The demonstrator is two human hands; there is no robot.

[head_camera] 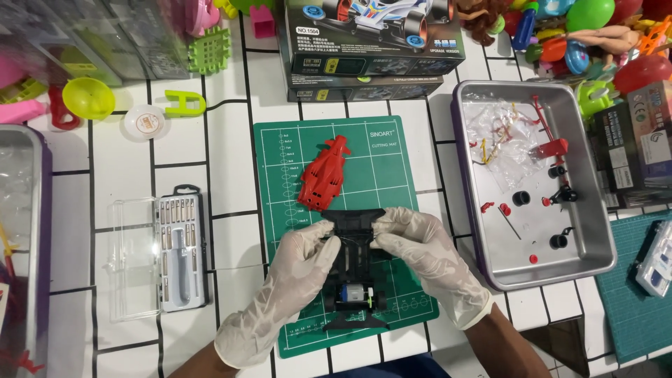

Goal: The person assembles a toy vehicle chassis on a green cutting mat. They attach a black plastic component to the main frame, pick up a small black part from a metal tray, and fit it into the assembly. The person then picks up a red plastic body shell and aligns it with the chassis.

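Observation:
A black toy car chassis (355,231) lies on a green cutting mat (392,161), with a small silver motor (352,295) seated near its rear end. My left hand (297,273), in a white glove, grips the chassis on its left side. My right hand (420,252), also gloved, pinches the chassis on its right side near the front. A red car body shell (325,173) rests on the mat just beyond the chassis, untouched.
A metal tray (598,238) at right holds black wheels, red small parts and a clear plastic bag. An open screwdriver bit case (180,252) lies at left. Boxed car kits (371,42) sit behind the mat. Colourful toys crowd the back corners.

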